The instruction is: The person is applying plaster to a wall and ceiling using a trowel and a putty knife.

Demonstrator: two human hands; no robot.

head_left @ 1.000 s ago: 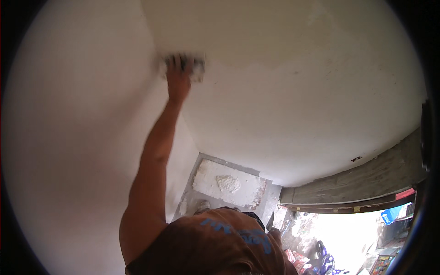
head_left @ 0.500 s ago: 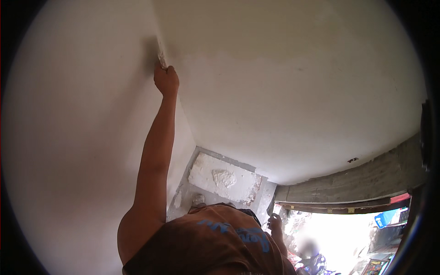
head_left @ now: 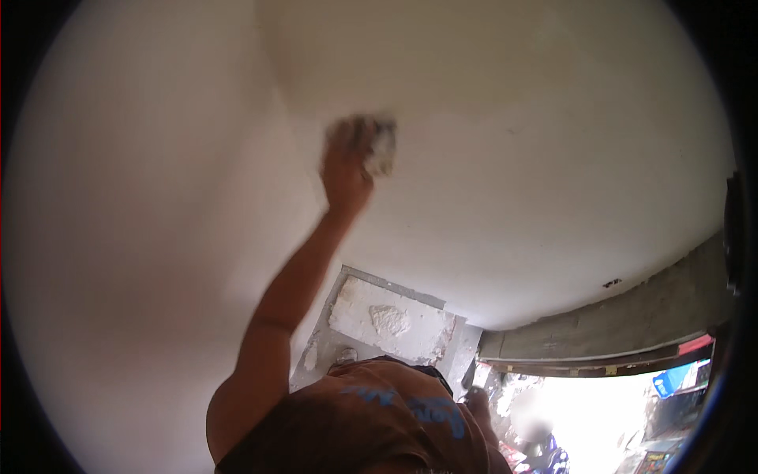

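Observation:
My left hand (head_left: 347, 170) is raised on a bent arm in front of the wall, near the corner between two walls. Its fingers are closed on a plaster-smeared trowel (head_left: 383, 148); both are blurred by motion, and I cannot tell whether the blade touches the wall. The pale right-hand wall (head_left: 505, 197) lies behind the tool. Low at my right side hangs my right hand (head_left: 477, 397), dark and small. Its fingers do not show clearly, so whether it holds anything cannot be made out.
Below, a white-smeared board (head_left: 426, 304) lies on the grey floor with a heap of white plaster (head_left: 390, 320) on it. A small wall opening (head_left: 612, 284) is at the right. Beyond a bright doorway is a person (head_left: 545, 442), near a blue item (head_left: 669, 381).
My left hand has come away from the wall corner, moving right and down with the trowel, whose broad face now shows. My elbow has bent. My right hand has dropped slightly.

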